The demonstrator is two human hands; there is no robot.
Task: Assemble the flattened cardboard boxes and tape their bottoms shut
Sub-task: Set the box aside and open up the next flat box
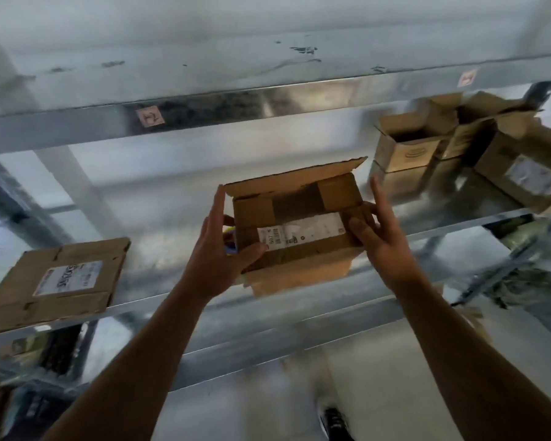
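A small cardboard box (299,218) with a white label and brown tape is held above the metal shelf (159,249), tilted toward me, its far flap standing up and a flap hanging below. My left hand (217,240) grips its left end, fingers straight up the side and thumb across the front face. Something small, yellow and blue, shows between that hand and the box. My right hand (379,230) touches the right end with spread fingers, the index pointing up.
A flattened cardboard box (61,281) with a label lies on the shelf at the left. Several assembled open boxes (407,148) stand at the back right. An upper shelf beam (268,100) runs overhead. A shoe (334,421) is on the floor below.
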